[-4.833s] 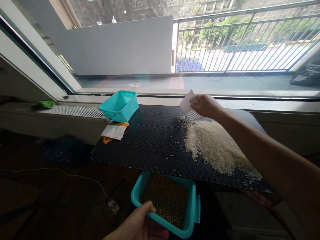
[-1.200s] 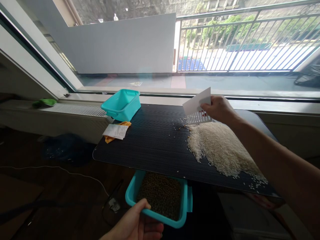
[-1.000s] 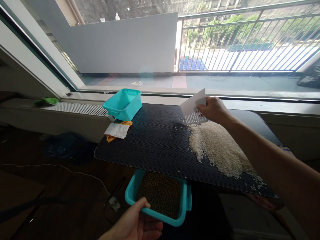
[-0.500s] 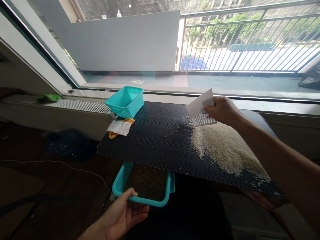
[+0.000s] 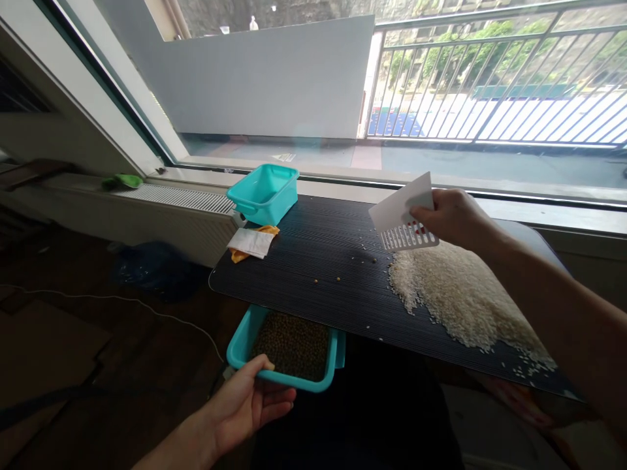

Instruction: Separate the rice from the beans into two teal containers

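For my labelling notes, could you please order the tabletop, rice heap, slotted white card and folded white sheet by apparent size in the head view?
Largest to smallest, as they look:
1. Tabletop
2. Rice heap, partly hidden
3. Slotted white card
4. Folded white sheet
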A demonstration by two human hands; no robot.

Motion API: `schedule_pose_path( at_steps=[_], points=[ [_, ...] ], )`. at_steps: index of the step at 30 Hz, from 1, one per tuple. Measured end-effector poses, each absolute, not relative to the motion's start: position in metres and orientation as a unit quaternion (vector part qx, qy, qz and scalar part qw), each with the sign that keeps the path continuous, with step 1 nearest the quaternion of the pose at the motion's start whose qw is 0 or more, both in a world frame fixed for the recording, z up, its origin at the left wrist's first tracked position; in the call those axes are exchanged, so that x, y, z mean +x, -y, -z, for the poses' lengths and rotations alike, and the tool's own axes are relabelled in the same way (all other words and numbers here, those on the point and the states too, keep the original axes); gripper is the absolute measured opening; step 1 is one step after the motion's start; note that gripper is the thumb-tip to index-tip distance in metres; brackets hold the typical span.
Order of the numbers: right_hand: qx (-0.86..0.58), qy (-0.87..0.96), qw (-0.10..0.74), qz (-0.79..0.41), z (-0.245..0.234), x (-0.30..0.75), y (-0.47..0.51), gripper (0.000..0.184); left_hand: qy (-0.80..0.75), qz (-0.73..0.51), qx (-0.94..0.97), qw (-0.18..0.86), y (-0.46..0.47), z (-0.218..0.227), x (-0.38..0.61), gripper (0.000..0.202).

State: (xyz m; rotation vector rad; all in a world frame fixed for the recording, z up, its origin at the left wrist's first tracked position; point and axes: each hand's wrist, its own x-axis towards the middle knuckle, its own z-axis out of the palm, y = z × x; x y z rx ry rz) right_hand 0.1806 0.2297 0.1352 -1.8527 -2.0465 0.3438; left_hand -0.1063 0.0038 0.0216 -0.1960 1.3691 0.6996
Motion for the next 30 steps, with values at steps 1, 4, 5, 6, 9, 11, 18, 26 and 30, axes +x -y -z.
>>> schedule_pose_path(
  at_steps=[1, 4, 5, 6, 9, 11, 18, 26, 30],
  points=[
    [-0.652, 0.725, 0.184, -0.124, -0.136, 0.179, -0.229, 0.023, -0.615, -0.316, -0.089, 0.717, -0.004, -0.022, -0.106, 0.009],
    [-0.637, 0.733, 0.192, -0.138, -0.137, 0.171, -0.224, 0.021, -0.609, -0.313, -0.088, 0.723, -0.004, -0.024, -0.107, 0.010],
    [-0.631, 0.738, 0.190, -0.143, -0.138, 0.168, -0.222, 0.022, -0.607, -0.309, -0.088, 0.727, -0.004, -0.024, -0.108, 0.011],
    [-0.625, 0.744, 0.185, -0.148, -0.138, 0.165, -0.220, 0.022, -0.605, -0.307, -0.088, 0.730, -0.004, -0.024, -0.108, 0.012],
    [-0.602, 0.767, 0.151, -0.162, -0.140, 0.154, -0.214, 0.023, -0.595, -0.309, -0.091, 0.736, -0.004, -0.022, -0.110, 0.014],
    [-0.581, 0.788, 0.123, -0.165, -0.142, 0.146, -0.208, 0.021, -0.589, -0.310, -0.095, 0.740, -0.004, -0.021, -0.111, 0.014],
    [-0.503, 0.853, 0.036, -0.135, -0.147, 0.098, -0.182, 0.019, -0.569, -0.308, -0.093, 0.757, 0.000, -0.017, -0.113, 0.018],
    [-0.404, 0.908, -0.009, -0.113, -0.151, 0.032, -0.124, 0.018, -0.542, -0.319, -0.097, 0.771, 0.007, -0.010, -0.109, 0.017],
    [-0.350, 0.929, -0.016, -0.123, -0.155, 0.024, -0.095, 0.013, -0.541, -0.315, -0.097, 0.774, 0.011, -0.010, -0.105, 0.016]
  ],
)
